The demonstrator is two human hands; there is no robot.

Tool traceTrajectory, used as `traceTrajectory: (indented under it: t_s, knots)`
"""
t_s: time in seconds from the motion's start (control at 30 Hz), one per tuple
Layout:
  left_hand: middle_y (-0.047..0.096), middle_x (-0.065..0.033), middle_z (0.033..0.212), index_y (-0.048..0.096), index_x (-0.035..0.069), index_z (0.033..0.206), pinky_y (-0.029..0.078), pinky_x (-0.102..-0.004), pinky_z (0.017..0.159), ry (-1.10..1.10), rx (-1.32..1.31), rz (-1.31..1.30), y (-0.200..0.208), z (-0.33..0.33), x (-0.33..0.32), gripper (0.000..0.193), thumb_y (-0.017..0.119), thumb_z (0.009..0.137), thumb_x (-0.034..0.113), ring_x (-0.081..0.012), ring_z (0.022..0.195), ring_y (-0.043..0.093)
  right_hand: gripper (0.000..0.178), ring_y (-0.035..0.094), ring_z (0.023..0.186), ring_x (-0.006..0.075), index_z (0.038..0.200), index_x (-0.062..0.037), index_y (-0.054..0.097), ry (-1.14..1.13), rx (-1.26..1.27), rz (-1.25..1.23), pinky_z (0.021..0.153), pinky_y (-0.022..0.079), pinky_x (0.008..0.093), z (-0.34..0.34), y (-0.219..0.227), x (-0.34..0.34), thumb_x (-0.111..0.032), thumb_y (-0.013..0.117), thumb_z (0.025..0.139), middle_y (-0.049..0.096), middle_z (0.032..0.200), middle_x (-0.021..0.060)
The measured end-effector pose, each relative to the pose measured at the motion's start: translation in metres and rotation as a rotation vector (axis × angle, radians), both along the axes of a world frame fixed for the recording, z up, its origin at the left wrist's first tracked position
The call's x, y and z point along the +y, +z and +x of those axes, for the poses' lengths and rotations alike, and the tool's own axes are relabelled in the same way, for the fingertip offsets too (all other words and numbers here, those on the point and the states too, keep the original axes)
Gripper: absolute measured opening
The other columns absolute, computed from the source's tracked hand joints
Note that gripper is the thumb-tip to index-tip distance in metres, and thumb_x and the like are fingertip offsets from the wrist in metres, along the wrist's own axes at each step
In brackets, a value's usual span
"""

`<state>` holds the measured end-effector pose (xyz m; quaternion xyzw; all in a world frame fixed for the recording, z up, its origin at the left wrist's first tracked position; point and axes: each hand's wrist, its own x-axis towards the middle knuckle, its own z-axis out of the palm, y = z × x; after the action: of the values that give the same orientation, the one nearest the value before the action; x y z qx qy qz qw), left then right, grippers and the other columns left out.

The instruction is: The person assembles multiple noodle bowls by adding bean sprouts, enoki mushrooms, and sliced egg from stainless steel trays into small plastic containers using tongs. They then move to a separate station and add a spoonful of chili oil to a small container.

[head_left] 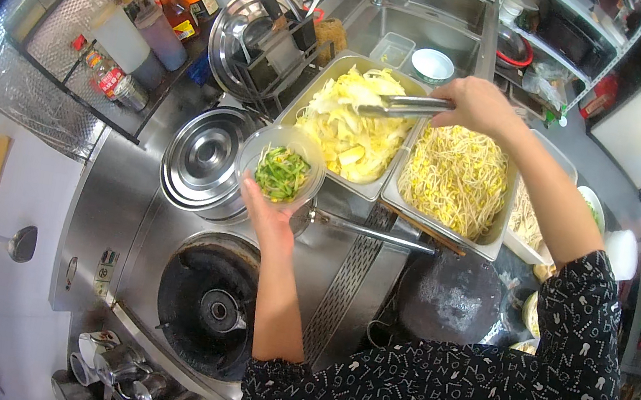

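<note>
My left hand [269, 215] is closed on a clear plastic bowl [250, 156], holding it from its near side. Chopped green vegetables [282, 175] with a few pale strands lie in the bowl. In my right hand [475, 105] are metal tongs [408, 106], their tips over shredded yellow-white cabbage [357, 134] in a steel tray [301, 97]. Whether the tips pinch any cabbage I cannot tell. Beneath my right wrist, bean sprouts [455, 180] fill a second steel tray [490, 250]. A further container [528, 250] of pale strips is partly hidden by my right forearm.
A stack of steel lids [206, 151] sits left of the bowl, above a black wok burner [177, 320]. Sauce bottles [171, 5] line the left shelf. Behind the trays is a steel sink [455, 2] with a white bowl [433, 65]. A round dark board [448, 298] lies near my body.
</note>
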<state>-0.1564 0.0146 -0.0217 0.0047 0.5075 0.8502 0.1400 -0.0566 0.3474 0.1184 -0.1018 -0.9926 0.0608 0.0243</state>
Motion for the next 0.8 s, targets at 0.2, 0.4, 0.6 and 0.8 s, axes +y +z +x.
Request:
traceTrajectory:
  t_s: [0.2, 0.4, 0.6, 0.8]
  knots:
    - [0.029, -0.0121, 0.151, 0.019, 0.016, 0.152, 0.056, -0.0495, 0.081, 0.071, -0.089, -0.064, 0.007, -0.017, 0.041, 0.074, 0.042, 0.097, 0.061, -0.0348, 0.13, 0.044, 0.049, 0.069, 0.084, 0.0315, 0.106, -0.0104, 0.073, -0.017, 0.081, -0.014, 0.077, 0.053, 0.0403, 0.006, 0.038, 0.019, -0.044, 0.079, 0.07, 0.071, 0.088, 0.0151]
    - [0.028, -0.0107, 0.152, 0.02, 0.018, 0.152, 0.054, -0.0503, 0.084, 0.092, -0.082, -0.087, 0.015, -0.024, 0.05, 0.077, 0.042, 0.094, 0.065, -0.0331, 0.132, 0.041, 0.048, 0.069, 0.085, 0.0325, 0.105, -0.0075, 0.073, -0.041, -0.006, -0.08, 0.079, 0.053, 0.0396, 0.004, 0.027, 0.024, -0.042, 0.079, 0.072, 0.071, 0.089, 0.018]
    - [0.026, -0.0108, 0.153, 0.02, 0.019, 0.152, 0.053, -0.0514, 0.085, 0.053, -0.035, -0.139, 0.013, -0.03, 0.065, 0.08, 0.04, 0.092, 0.07, -0.033, 0.134, 0.038, 0.052, 0.066, 0.069, 0.0215, 0.113, -0.0061, 0.07, -0.055, 0.145, -0.34, 0.067, 0.054, 0.0349, 0.021, 0.066, 0.017, -0.04, 0.079, 0.075, 0.072, 0.086, 0.0145]
    - [0.026, -0.0145, 0.154, 0.015, 0.014, 0.153, 0.061, -0.0459, 0.073, -0.101, -0.078, -0.006, 0.008, -0.035, 0.086, 0.09, 0.029, 0.09, 0.077, -0.0348, 0.133, 0.042, 0.056, 0.069, 0.084, 0.0262, 0.112, -0.0074, 0.07, 0.068, 0.003, -0.171, 0.076, 0.054, 0.0386, 0.009, 0.074, -0.024, -0.049, 0.077, 0.075, 0.071, 0.091, 0.0134]
